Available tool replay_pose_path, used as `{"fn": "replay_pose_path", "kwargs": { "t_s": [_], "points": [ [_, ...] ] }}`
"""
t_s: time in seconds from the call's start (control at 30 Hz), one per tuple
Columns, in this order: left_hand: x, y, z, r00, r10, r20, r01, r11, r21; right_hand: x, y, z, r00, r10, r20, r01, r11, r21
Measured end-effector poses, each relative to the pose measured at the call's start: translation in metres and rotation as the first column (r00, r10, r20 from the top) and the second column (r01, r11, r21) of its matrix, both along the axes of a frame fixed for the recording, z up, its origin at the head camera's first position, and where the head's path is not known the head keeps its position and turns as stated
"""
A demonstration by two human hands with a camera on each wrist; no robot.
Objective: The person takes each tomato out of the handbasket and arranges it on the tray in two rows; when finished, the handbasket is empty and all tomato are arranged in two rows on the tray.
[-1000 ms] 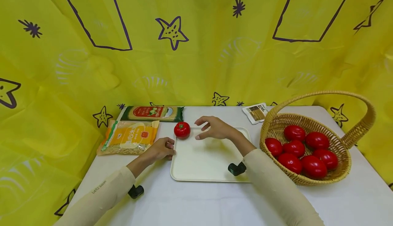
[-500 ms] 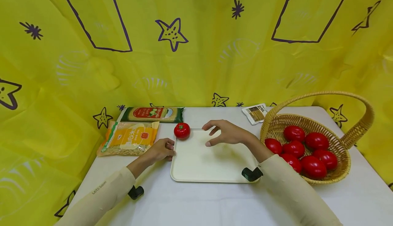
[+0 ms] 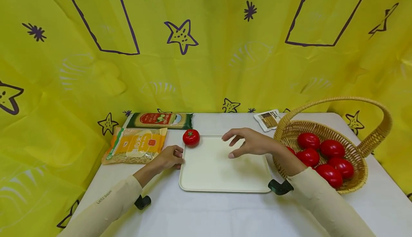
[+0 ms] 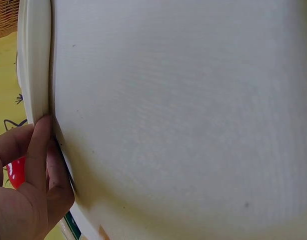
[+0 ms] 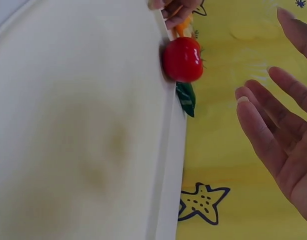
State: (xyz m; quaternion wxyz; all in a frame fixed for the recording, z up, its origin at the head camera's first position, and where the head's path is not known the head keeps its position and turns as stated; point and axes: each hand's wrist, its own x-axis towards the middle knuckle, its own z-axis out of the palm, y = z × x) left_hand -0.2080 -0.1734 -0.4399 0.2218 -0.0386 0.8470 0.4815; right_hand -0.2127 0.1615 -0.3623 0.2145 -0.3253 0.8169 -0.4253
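A cream rectangular tray lies on the white table, its left rim held by the fingers and thumb of my left hand. The left wrist view shows that hand pinching the tray's edge. One red tomato with a green stem sits in the tray's far left corner. Above the tray's right part hovers my right hand, fingers spread and loosely bent, holding nothing. To its right stands a wicker basket with several red tomatoes, partly covered by my right forearm.
Left of the tray lies an orange-and-clear bag of pasta. Behind it is a long green package. A small white pouch lies near the back edge, left of the basket's tall handle. A yellow patterned cloth hangs behind the table.
My right hand has moved rightward over the tray, away from the tomato and toward the basket, its fingers empty throughout. The left hand has stayed at the tray's left rim.
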Motion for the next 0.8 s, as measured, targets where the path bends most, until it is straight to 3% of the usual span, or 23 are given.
{"fn": "replay_pose_path", "kwargs": {
  "t_s": [0.2,0.37,0.8],
  "points": [
    [0.000,0.000,0.002,1.000,-0.003,0.011,0.003,1.000,0.000,0.008,0.018,0.006,0.999,0.035,-0.020,-0.035,0.999,0.003],
    [0.000,0.000,0.001,1.000,-0.001,0.009,0.001,1.000,-0.003,0.018,0.034,0.012,0.998,0.055,0.015,-0.055,0.998,0.024],
    [-0.001,-0.001,0.000,1.000,-0.010,0.008,0.010,1.000,0.002,0.042,0.084,0.011,0.996,0.078,0.051,-0.080,0.996,0.040]
  ]
}}
